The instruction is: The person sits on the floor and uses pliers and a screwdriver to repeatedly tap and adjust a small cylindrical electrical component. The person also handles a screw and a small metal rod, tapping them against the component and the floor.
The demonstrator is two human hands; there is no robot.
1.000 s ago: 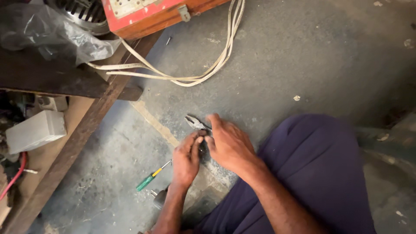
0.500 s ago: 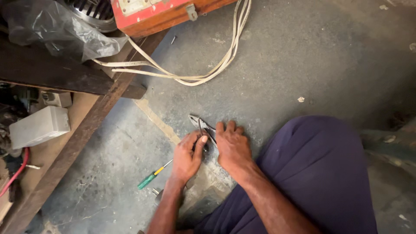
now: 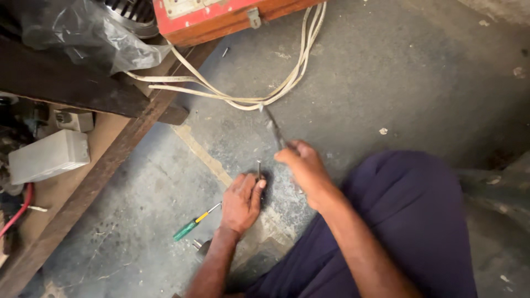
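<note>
My left hand rests on the concrete floor and pinches a small upright metal pin between thumb and fingers. My right hand is raised just right of it, gripping metal pliers by the handles. The pliers point up and away toward the white cable and look blurred by motion. A green-handled screwdriver lies on the floor just left of my left wrist. My knee in dark purple cloth fills the lower right.
A looped white cable runs from a red wooden box at the top. A dark wooden beam crosses diagonally at left, with a grey box and a red wire behind it. A plastic bag sits top left.
My right hand has lifted the pliers off the pin and swung them up toward the cable. My left hand stays down holding the pin.
</note>
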